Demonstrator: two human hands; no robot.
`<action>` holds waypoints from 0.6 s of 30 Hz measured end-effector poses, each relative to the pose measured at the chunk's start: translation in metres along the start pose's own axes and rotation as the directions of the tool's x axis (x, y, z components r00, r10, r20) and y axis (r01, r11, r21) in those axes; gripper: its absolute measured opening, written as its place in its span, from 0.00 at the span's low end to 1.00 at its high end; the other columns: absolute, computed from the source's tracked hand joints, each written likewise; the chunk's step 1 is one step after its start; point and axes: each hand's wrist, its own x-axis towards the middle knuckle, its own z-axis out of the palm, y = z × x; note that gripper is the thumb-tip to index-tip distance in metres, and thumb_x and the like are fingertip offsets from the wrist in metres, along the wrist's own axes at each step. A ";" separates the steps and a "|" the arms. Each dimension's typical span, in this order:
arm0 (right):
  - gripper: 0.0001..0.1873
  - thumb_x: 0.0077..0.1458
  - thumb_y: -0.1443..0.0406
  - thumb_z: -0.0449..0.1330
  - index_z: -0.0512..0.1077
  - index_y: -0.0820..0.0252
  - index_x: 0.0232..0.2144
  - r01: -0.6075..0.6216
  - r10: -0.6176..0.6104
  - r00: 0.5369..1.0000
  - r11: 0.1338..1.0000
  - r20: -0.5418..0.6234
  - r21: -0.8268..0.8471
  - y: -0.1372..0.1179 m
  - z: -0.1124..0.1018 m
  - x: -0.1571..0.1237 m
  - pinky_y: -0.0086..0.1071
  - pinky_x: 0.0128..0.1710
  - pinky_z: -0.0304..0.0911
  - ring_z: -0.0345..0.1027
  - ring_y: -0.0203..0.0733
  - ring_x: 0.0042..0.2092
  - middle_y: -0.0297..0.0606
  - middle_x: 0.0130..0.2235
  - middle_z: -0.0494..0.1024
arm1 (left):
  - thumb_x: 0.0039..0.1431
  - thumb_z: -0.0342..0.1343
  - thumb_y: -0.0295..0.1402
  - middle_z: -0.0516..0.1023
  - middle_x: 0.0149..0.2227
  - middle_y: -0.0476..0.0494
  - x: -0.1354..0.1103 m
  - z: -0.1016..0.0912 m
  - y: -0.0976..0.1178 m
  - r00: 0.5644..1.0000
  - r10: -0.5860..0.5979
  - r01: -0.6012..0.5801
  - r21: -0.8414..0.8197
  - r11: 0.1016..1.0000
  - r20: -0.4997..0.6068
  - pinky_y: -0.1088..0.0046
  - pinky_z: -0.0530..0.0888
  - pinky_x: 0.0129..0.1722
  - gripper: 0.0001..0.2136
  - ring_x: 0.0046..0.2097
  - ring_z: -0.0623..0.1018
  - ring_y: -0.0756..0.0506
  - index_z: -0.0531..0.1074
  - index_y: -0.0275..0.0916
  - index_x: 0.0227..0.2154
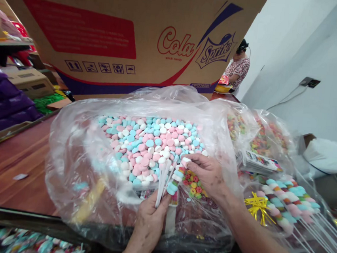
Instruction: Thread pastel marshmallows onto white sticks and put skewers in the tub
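My left hand [151,216] is closed around a bunch of white sticks [162,179] and the lower end of a candy skewer [175,179]. White, blue and greenish pieces are stacked along that skewer. At its top, my right hand [207,173] pinches a whitish-pink marshmallow-like candy [185,162] between thumb and fingers. Whether the stick passes through this piece I cannot tell. Behind both hands lies a heap of pink, blue and white candies [146,142] in a clear plastic bag [72,133]. Small coloured ring candies [194,184] sit below my right hand.
A large cardboard box [106,25] stands behind the bag. To the right lie finished-looking candy skewers [292,202], yellow twist ties [258,208] and a stack of printed cards [260,162]. Another person [238,69] is in the background. The reddish wooden table [12,167] extends left.
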 end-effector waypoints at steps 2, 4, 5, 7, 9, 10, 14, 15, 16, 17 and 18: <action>0.14 0.53 0.59 0.63 0.80 0.55 0.42 0.050 -0.054 0.998 0.990 -0.025 -0.131 0.001 0.002 -0.004 0.35 0.41 0.69 0.75 0.43 0.40 0.35 0.39 0.82 | 0.54 0.60 0.45 0.76 0.23 0.47 0.000 0.002 0.004 0.999 0.010 -0.010 -0.012 1.000 -0.031 0.73 0.71 0.28 0.14 0.33 0.75 0.41 0.78 0.38 0.25; 0.14 0.54 0.59 0.62 0.80 0.54 0.43 0.085 -0.099 0.993 0.973 -0.056 -0.215 0.001 0.004 -0.007 0.36 0.43 0.70 0.76 0.44 0.42 0.35 0.41 0.83 | 0.53 0.60 0.45 0.77 0.25 0.46 -0.001 0.003 0.009 0.999 0.010 -0.011 -0.017 1.000 -0.052 0.73 0.71 0.28 0.14 0.34 0.75 0.41 0.78 0.38 0.26; 0.14 0.54 0.60 0.62 0.80 0.53 0.43 0.106 -0.125 0.990 0.964 -0.063 -0.245 0.001 0.006 -0.009 0.37 0.44 0.70 0.76 0.45 0.42 0.35 0.42 0.83 | 0.53 0.60 0.45 0.77 0.25 0.46 -0.002 0.004 0.012 0.998 0.007 -0.008 -0.015 1.000 -0.055 0.72 0.71 0.28 0.14 0.34 0.75 0.41 0.78 0.38 0.25; 0.13 0.54 0.61 0.62 0.80 0.51 0.42 0.149 -0.172 0.983 0.947 -0.058 -0.285 0.000 0.008 -0.011 0.39 0.46 0.71 0.77 0.46 0.43 0.35 0.42 0.83 | 0.53 0.60 0.44 0.75 0.22 0.46 -0.003 0.004 0.016 0.999 -0.005 0.005 -0.013 1.000 -0.049 0.72 0.70 0.27 0.14 0.34 0.75 0.40 0.76 0.39 0.22; 0.13 0.55 0.61 0.61 0.80 0.49 0.42 0.186 -0.207 0.978 0.935 -0.040 -0.301 0.000 0.010 -0.013 0.40 0.48 0.71 0.77 0.46 0.44 0.33 0.42 0.83 | 0.53 0.60 0.44 0.72 0.18 0.48 -0.003 0.004 0.019 0.998 -0.021 0.020 -0.024 1.000 -0.062 0.72 0.70 0.26 0.14 0.33 0.75 0.40 0.75 0.40 0.20; 0.13 0.56 0.61 0.61 0.80 0.48 0.43 0.197 -0.217 0.976 0.933 -0.033 -0.302 0.001 0.010 -0.013 0.41 0.49 0.71 0.77 0.46 0.45 0.33 0.43 0.83 | 0.52 0.61 0.44 0.70 0.17 0.48 -0.004 0.004 0.019 0.997 -0.029 0.027 -0.033 0.999 -0.072 0.72 0.70 0.26 0.14 0.33 0.75 0.40 0.75 0.40 0.20; 0.14 0.59 0.61 0.58 0.78 0.47 0.46 0.246 -0.259 0.966 0.918 0.001 -0.311 0.004 0.011 -0.015 0.43 0.52 0.69 0.76 0.47 0.48 0.33 0.47 0.81 | 0.49 0.62 0.45 0.68 0.15 0.49 -0.004 0.004 0.019 0.995 -0.059 0.053 -0.068 0.996 -0.085 0.71 0.70 0.24 0.13 0.29 0.75 0.40 0.76 0.40 0.21; 0.15 0.59 0.62 0.58 0.78 0.47 0.47 0.264 -0.273 0.962 0.911 0.017 -0.316 0.005 0.011 -0.015 0.43 0.53 0.69 0.75 0.47 0.49 0.32 0.47 0.81 | 0.49 0.62 0.45 0.68 0.14 0.49 -0.004 0.004 0.019 0.994 -0.065 0.059 -0.072 0.996 -0.086 0.71 0.70 0.24 0.13 0.29 0.74 0.40 0.77 0.40 0.21; 0.15 0.59 0.62 0.58 0.78 0.47 0.47 0.282 -0.287 0.957 0.904 0.034 -0.322 0.005 0.012 -0.015 0.43 0.53 0.69 0.75 0.47 0.49 0.33 0.47 0.81 | 0.49 0.62 0.45 0.67 0.14 0.50 -0.004 0.004 0.019 0.994 -0.069 0.062 -0.074 0.995 -0.088 0.71 0.70 0.24 0.13 0.28 0.74 0.40 0.77 0.41 0.21; 0.15 0.59 0.62 0.58 0.78 0.47 0.46 0.299 -0.300 0.953 0.896 0.051 -0.328 0.005 0.012 -0.015 0.43 0.53 0.69 0.76 0.47 0.48 0.33 0.47 0.81 | 0.49 0.62 0.45 0.67 0.14 0.50 -0.004 0.005 0.019 0.993 -0.071 0.064 -0.075 0.995 -0.090 0.71 0.70 0.24 0.13 0.28 0.74 0.40 0.77 0.41 0.21; 0.15 0.59 0.63 0.58 0.79 0.47 0.46 0.313 -0.309 0.949 0.889 0.066 -0.333 0.004 0.012 -0.015 0.43 0.52 0.69 0.76 0.47 0.48 0.34 0.47 0.81 | 0.50 0.62 0.44 0.67 0.14 0.50 -0.004 0.005 0.019 0.993 -0.071 0.064 -0.074 0.995 -0.090 0.71 0.70 0.25 0.12 0.28 0.74 0.40 0.77 0.40 0.22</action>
